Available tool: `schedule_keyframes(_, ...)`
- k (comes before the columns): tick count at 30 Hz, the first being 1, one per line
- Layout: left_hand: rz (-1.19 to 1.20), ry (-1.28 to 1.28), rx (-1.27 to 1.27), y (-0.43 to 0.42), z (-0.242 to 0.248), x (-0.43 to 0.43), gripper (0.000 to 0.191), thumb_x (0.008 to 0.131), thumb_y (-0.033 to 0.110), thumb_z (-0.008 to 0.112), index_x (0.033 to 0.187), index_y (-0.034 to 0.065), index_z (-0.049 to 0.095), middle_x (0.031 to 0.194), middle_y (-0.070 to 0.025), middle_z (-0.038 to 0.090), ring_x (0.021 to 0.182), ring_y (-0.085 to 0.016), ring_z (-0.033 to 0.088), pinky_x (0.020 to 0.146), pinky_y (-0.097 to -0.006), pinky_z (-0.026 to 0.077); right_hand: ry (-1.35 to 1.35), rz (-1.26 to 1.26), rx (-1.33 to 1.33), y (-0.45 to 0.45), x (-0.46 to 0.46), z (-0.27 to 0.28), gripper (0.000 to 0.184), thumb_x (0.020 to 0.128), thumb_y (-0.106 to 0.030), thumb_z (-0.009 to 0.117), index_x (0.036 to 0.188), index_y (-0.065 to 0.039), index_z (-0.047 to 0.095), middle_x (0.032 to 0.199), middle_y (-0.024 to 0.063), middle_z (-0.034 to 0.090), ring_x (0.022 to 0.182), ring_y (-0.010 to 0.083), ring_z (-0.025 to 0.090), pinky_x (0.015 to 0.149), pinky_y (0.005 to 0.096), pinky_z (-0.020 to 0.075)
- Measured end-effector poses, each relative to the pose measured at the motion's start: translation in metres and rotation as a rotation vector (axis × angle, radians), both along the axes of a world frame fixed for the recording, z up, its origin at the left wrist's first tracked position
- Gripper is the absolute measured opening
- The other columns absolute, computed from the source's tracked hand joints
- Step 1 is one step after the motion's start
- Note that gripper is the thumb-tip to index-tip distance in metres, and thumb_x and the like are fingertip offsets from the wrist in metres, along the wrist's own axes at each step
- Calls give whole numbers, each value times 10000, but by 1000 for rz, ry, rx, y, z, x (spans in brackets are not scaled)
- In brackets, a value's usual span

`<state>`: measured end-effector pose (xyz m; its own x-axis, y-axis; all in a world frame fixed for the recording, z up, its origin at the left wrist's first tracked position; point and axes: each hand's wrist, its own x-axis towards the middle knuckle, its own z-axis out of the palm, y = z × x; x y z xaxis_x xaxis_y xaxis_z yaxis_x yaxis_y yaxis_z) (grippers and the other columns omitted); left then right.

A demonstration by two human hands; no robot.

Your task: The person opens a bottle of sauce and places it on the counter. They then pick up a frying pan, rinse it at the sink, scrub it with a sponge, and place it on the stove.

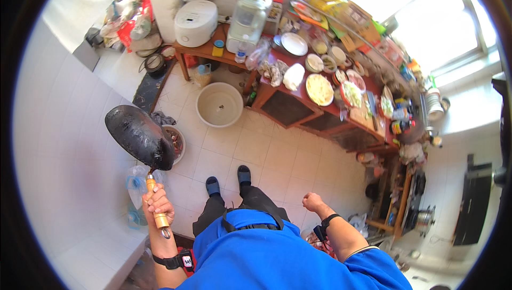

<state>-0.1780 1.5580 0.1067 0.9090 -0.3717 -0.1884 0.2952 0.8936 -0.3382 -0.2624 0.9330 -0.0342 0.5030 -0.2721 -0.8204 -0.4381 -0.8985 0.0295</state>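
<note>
My left hand [159, 204] grips the wooden handle of a black wok [138, 136], which I hold up at the left. A metal hanging ring is at the handle's end. The wok is tipped on its side, and its dark surface looks worn and patchy. Partly hidden behind its rim, a pale round bucket [183, 151] with reddish-brown scraps stands on the floor. To the right of my body, my right hand [313, 202] hangs in the air with its fingers curled in. Nothing shows in it, and it touches nothing.
A large pale basin [219, 106] lies on the tiled floor ahead. A wooden cabinet [286, 104] carries plates and bowls of cut food, with a kitchen knife [374, 121] on it. Water bottles [136, 188] stand by the left wall. A rice cooker [196, 23] sits on a low table.
</note>
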Motion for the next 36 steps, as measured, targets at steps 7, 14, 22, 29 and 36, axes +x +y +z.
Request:
schedule_keyframes(7, -330, 135, 90, 13, 5, -8, 267, 1063, 192, 673, 1207, 79, 478, 790, 51, 506, 626, -54, 552, 670, -305, 538, -237, -352, 239, 138, -85, 42, 380, 943, -214, 600, 1247, -67, 774, 1278, 239, 750, 1230, 407, 706, 1063, 495, 561)
schedule_keyframes(14, -888, 341, 106, -108, -14, -7, 147, 1001, 182, 570, 1084, 61, 564, 733, 58, 540, 573, -53, 548, 616, -287, 512, -284, -584, 238, 111, -182, 47, 390, 946, -243, 626, 1273, -78, 758, 1250, 235, 761, 1204, 417, 714, 1033, 506, 572)
schedule_keyframes(22, -1560, 326, 117, -341, -24, -45, 91, 1035, 140, 582, 972, 115, 522, 694, 65, 473, 551, -54, 484, 553, -280, 467, -300, -876, 218, 15, -314, 14, 431, 936, -261, 641, 1307, -67, 748, 1286, 247, 746, 1221, 417, 709, 1032, 493, 578)
schedule_keyframes(29, -1971, -433, 773, -563, -8, -113, 198, 1072, 182, 645, 931, 132, 515, 742, 65, 494, 602, -50, 485, 565, -248, 449, -418, -1004, 168, -123, -376, 33, 444, 940, -273, 634, 1307, -49, 744, 1260, 285, 742, 1205, 444, 705, 1053, 483, 567)
schedule_keyframes(36, -2129, -1066, 938, -726, -10, -136, 246, 1038, 214, 653, 845, 79, 581, 711, -19, 600, 591, -126, 568, 571, -302, 503, -559, -1332, 123, -212, -449, 20, 422, 938, -278, 656, 1260, -22, 754, 1183, 287, 761, 1153, 448, 726, 1028, 472, 574)
